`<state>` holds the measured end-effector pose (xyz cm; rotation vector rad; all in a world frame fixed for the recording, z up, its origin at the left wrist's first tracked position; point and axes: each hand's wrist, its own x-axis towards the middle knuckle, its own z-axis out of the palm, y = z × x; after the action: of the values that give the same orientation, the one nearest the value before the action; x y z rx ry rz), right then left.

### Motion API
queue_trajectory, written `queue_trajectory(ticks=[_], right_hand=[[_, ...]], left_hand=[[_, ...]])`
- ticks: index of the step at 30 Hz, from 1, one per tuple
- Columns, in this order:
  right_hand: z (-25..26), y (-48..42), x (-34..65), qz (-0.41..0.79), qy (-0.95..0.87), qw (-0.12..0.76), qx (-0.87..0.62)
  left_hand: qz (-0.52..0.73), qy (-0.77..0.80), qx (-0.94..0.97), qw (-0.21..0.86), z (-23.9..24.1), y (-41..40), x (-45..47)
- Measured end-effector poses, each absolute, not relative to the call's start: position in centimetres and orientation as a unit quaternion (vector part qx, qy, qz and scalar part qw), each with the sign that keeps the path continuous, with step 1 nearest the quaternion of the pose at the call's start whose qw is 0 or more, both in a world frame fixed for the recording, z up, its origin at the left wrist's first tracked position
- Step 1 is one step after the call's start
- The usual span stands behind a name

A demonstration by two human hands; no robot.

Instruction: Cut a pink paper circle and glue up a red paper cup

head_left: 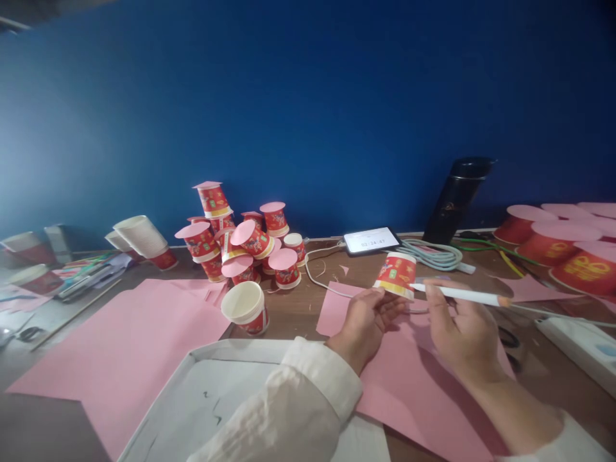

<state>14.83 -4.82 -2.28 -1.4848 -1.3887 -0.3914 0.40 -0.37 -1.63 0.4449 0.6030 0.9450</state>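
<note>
My left hand (366, 319) is closed round a small red paper cup (396, 274), holding it tilted on its side above a pink paper sheet (414, 372). My right hand (458, 321) pinches a white pen-like tool (462, 294) whose tip touches the cup's rim. The tool's far end points right and a thin cord runs on from it. Both forearms wear white sleeves.
A pile of red cups capped with pink discs (243, 239) stands at the back left, one open cup (245, 308) in front. A phone (371, 240), coiled cable (433, 254), black bottle (457, 196), larger capped cups (558, 247), scissors (509, 339), white tray (192, 398) and another pink sheet (125, 346) surround me.
</note>
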Motion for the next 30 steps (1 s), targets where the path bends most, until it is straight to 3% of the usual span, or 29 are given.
queue_trajectory(ticks=[30], right_hand=[[-2.79, -4.96, 14.95, -0.162, -0.579, 0.495, -0.627]], left_hand=[[0.425, 0.298, 0.195, 0.832, -0.76, -0.54, 0.40]])
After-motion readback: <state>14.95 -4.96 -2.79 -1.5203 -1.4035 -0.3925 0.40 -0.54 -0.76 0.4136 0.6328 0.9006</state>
